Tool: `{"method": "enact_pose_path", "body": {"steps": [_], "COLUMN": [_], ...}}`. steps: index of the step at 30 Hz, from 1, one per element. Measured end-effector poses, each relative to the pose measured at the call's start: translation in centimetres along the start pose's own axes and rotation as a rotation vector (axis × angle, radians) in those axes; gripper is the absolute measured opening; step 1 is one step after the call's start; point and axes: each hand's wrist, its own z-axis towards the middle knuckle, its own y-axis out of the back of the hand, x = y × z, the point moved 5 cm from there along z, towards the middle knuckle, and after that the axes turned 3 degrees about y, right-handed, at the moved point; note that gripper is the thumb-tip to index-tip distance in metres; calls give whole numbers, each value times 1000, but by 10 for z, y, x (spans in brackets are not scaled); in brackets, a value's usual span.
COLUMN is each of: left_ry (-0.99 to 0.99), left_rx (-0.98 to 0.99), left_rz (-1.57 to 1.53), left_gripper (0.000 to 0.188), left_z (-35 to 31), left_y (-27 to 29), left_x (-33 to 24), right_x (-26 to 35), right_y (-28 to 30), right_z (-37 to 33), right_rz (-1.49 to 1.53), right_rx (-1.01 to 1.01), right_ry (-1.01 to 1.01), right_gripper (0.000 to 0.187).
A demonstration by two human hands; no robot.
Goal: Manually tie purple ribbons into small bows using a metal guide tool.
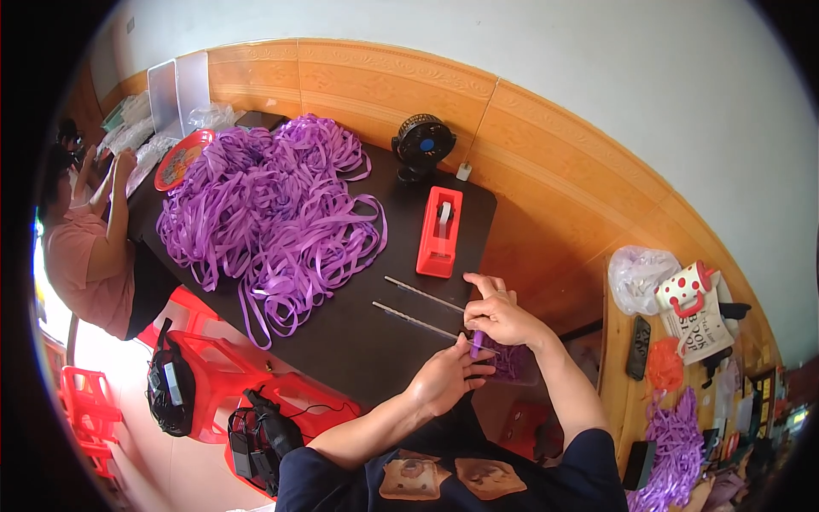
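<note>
Pinching at the upper end of a short purple strip (477, 344), the right hand (502, 321) bends its thumb and fingers narrowly together, one finger pointing forward. The left hand (448, 375) is turned partly upward beside the strip's lower end, thumb near the lower rod (415, 319), other fingers loosely spread; whether they grip cannot be told. The strip lies between the two hands, at the near right side of the dark table (341, 341). An upper rod (422, 292), roughly parallel, extends leftward from the right hand. Beyond the rods stand a red tape dispenser (438, 259) and a black fan (424, 141); to their left spreads a large heap of purple ribbon (264, 200). Farther left, a person in pink (90, 256) raises both hands beside the table.
</note>
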Motion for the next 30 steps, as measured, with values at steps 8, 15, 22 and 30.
{"method": "enact_pose_path", "body": {"steps": [8,15,22,30], "left_ry": [-49,-43,-36,-26], "left_rx": [65,50,59,67], "left_rz": [-29,31,10,-8], "left_gripper": [32,35,35,38], "left_z": [3,2,2,2], "left_y": [9,7,4,5], "left_x": [4,2,1,3], "right_x": [-15,-26,-45,-66], "right_y": [-2,-5,-13,-36], "right_z": [-11,-19,-27,-31], "right_rz": [204,361,465,1323], "right_rx": [-62,-149,-244,-359], "right_ry": [93,233,329,372], "right_gripper": [5,4,5,45]}}
